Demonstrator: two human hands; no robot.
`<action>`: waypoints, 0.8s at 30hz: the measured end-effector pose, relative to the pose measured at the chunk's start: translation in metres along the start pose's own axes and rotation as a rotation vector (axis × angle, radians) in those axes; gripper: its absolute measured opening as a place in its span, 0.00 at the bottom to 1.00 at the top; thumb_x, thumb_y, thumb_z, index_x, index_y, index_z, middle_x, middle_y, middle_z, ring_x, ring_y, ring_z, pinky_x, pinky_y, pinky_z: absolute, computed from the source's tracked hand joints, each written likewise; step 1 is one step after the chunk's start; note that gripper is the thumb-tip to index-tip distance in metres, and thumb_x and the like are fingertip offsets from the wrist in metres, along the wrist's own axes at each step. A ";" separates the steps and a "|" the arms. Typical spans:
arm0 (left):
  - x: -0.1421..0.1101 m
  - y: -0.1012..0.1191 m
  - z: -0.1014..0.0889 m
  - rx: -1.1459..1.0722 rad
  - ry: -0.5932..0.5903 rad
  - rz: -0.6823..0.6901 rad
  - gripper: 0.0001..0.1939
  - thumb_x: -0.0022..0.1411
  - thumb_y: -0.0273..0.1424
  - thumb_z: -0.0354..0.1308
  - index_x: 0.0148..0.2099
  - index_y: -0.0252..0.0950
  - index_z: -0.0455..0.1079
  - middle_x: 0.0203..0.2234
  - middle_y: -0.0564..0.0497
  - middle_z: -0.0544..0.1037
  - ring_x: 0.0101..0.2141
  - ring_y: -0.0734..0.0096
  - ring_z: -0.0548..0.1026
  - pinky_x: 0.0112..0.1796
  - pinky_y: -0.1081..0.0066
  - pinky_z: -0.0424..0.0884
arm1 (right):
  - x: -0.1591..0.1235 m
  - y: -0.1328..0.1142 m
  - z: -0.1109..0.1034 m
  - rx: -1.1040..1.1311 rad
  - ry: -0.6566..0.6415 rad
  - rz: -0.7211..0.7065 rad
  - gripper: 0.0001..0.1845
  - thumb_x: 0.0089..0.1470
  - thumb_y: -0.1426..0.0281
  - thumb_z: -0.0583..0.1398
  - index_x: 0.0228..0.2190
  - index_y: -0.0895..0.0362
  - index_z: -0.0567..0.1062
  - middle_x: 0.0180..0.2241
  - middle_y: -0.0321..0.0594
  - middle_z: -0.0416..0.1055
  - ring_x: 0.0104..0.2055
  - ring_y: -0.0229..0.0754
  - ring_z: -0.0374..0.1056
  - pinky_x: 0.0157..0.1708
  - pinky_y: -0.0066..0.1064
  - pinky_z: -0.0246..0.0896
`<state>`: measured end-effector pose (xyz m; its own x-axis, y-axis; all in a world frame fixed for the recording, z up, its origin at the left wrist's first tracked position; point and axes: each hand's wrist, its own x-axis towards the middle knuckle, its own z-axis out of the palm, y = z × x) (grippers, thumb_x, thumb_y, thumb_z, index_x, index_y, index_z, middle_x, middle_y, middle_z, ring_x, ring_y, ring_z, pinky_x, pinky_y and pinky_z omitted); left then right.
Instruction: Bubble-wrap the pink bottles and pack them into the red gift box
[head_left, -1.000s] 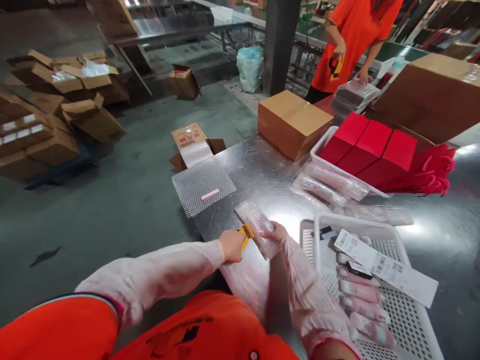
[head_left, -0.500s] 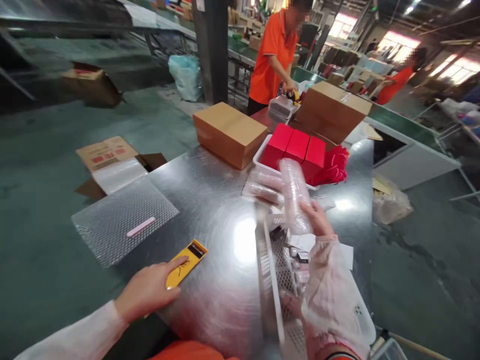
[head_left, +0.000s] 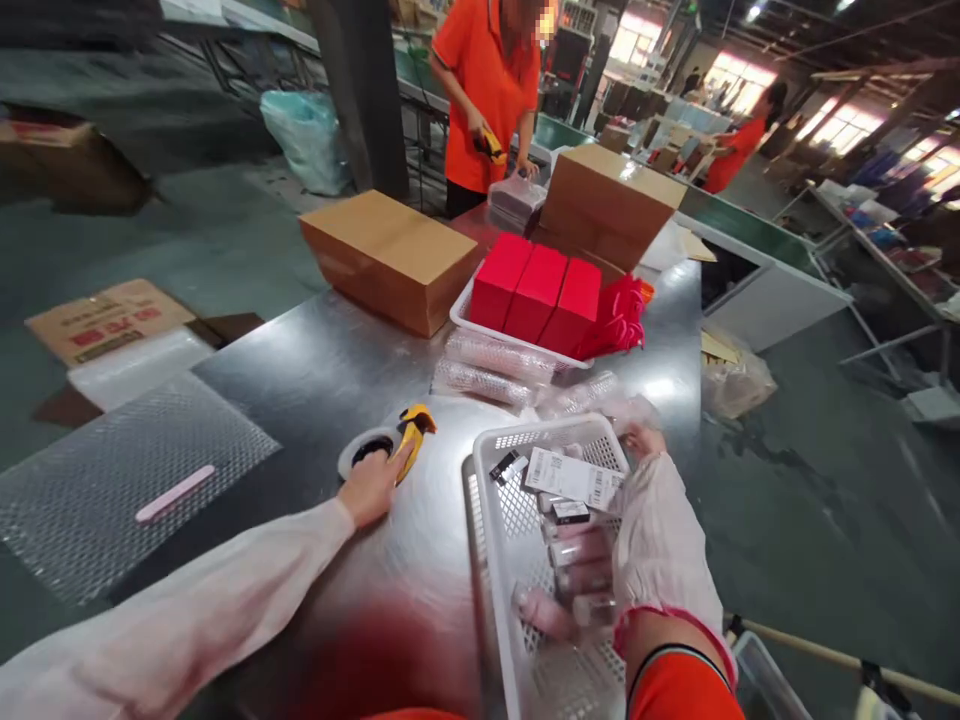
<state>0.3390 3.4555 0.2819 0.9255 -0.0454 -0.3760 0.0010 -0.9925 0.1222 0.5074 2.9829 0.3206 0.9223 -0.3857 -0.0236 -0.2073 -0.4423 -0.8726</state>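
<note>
My left hand (head_left: 371, 485) is closed around a yellow tape dispenser (head_left: 411, 440) with a roll of tape, resting on the metal table. My right hand (head_left: 643, 440) reaches past the far right corner of a white plastic basket (head_left: 487, 560). Its fingers are partly hidden and curl on a clear bubble-wrapped roll (head_left: 636, 411). More bubble-wrapped rolls (head_left: 495, 367) lie beyond the basket. Inside the basket are a white labelled slip (head_left: 574, 478), a small black box (head_left: 570, 512) and several pinkish wrapped items (head_left: 581, 560).
Red boxes (head_left: 534, 290) sit in a white tray, with red cords (head_left: 619, 315) beside them. Behind are a brown carton (head_left: 390, 255) and an open carton (head_left: 611, 205). A bubble-wrap sheet (head_left: 97, 470) overhangs the left edge. A co-worker in orange (head_left: 487, 100) stands across the table.
My right hand has lowered the bubble-wrapped roll to the table beyond the basket. My left hand has turned the tape dispenser from its side and moved it forward. The view has swung right.
</note>
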 end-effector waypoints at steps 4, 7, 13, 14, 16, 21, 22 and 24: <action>0.023 0.051 -0.012 0.074 0.244 0.063 0.30 0.65 0.23 0.46 0.69 0.31 0.59 0.49 0.30 0.72 0.50 0.43 0.71 0.52 0.47 0.64 | -0.053 0.023 -0.058 -0.066 0.103 0.009 0.28 0.45 0.57 0.66 0.44 0.60 0.74 0.41 0.49 0.76 0.43 0.47 0.72 0.47 0.41 0.67; -0.005 0.127 -0.006 -0.086 0.206 0.479 0.22 0.66 0.26 0.50 0.60 0.33 0.69 0.50 0.36 0.74 0.51 0.51 0.71 0.54 0.53 0.66 | -0.127 0.034 -0.098 -0.189 0.040 -0.086 0.28 0.50 0.57 0.63 0.50 0.59 0.74 0.42 0.48 0.77 0.41 0.46 0.73 0.45 0.39 0.68; -0.069 0.278 0.045 0.071 -0.441 0.767 0.14 0.60 0.28 0.64 0.49 0.31 0.75 0.44 0.38 0.80 0.47 0.54 0.76 0.45 0.64 0.72 | -0.243 0.049 -0.082 -0.975 -0.752 -0.153 0.15 0.50 0.76 0.61 0.41 0.56 0.79 0.46 0.47 0.77 0.51 0.51 0.71 0.50 0.40 0.63; -0.073 0.290 0.050 0.106 -0.460 0.736 0.13 0.61 0.26 0.62 0.49 0.30 0.75 0.44 0.38 0.80 0.47 0.55 0.77 0.45 0.65 0.72 | -0.252 0.052 -0.073 -1.072 -0.817 -0.158 0.15 0.50 0.77 0.61 0.41 0.57 0.78 0.47 0.49 0.76 0.53 0.53 0.70 0.51 0.41 0.62; -0.076 0.299 0.050 0.136 -0.432 0.673 0.13 0.64 0.24 0.58 0.50 0.30 0.75 0.44 0.36 0.79 0.49 0.53 0.76 0.44 0.63 0.72 | -0.260 0.057 -0.059 -1.178 -0.837 -0.182 0.17 0.51 0.77 0.62 0.44 0.58 0.77 0.49 0.52 0.74 0.54 0.56 0.69 0.51 0.43 0.62; -0.071 0.258 0.001 -0.034 -0.378 0.644 0.21 0.50 0.32 0.70 0.47 0.31 0.76 0.46 0.33 0.77 0.49 0.44 0.74 0.43 0.58 0.73 | -0.250 0.061 -0.073 -0.758 -0.679 -0.103 0.16 0.50 0.72 0.65 0.43 0.57 0.75 0.46 0.51 0.75 0.48 0.54 0.72 0.50 0.45 0.64; -0.069 0.242 -0.010 -0.168 -0.395 0.629 0.23 0.47 0.34 0.70 0.46 0.33 0.76 0.45 0.36 0.77 0.47 0.46 0.75 0.42 0.59 0.74 | -0.247 0.057 -0.078 -0.526 -0.630 -0.048 0.17 0.50 0.68 0.66 0.44 0.57 0.75 0.45 0.51 0.75 0.46 0.53 0.73 0.49 0.45 0.66; -0.067 0.206 -0.029 -0.527 -0.438 0.549 0.25 0.47 0.36 0.69 0.48 0.36 0.72 0.42 0.44 0.79 0.43 0.53 0.77 0.40 0.63 0.75 | -0.245 0.040 -0.079 -0.057 -0.596 0.054 0.25 0.49 0.59 0.68 0.47 0.56 0.73 0.47 0.50 0.75 0.45 0.52 0.74 0.47 0.44 0.68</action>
<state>0.2886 3.2569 0.3588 0.6181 -0.6479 -0.4453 -0.1269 -0.6412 0.7568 0.2471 2.9957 0.3301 0.9304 0.1043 -0.3514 -0.2613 -0.4835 -0.8355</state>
